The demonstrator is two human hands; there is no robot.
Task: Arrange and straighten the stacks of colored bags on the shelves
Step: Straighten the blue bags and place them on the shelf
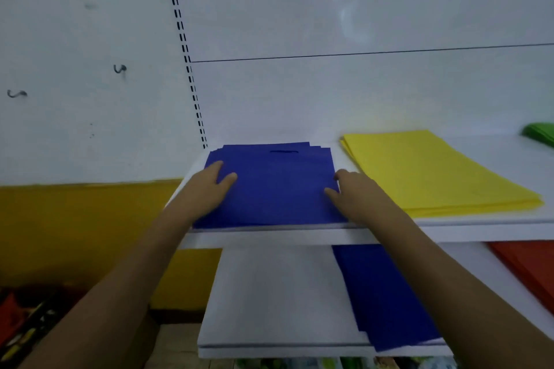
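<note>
Flat, matte, fabric-like sheets everywhere on smooth white shelving; the blue stack (278,186) sits at the left end of the upper shelf (479,231), a rectangular pile with a slit handle cut near its far edge; its far corners are fanned slightly, the layers stepping out of line; just beside it to the right lies the yellow stack (434,171), thin edges layered along its near side; a corner of green bags (539,133) peeks in at far right. Left hand (209,189) lies flat on the blue stack's left edge, fingers straight and close together, thumb splayed across the top sheet; right hand (353,192) presses the right edge, fingers extended down the side of the pile, thumb on top; neither hand curls around anything. Down on the lower shelf (269,293), a second blue pile (380,293) lies skewed toward the right, and orange-red bags (530,266) show at the edge.
</note>
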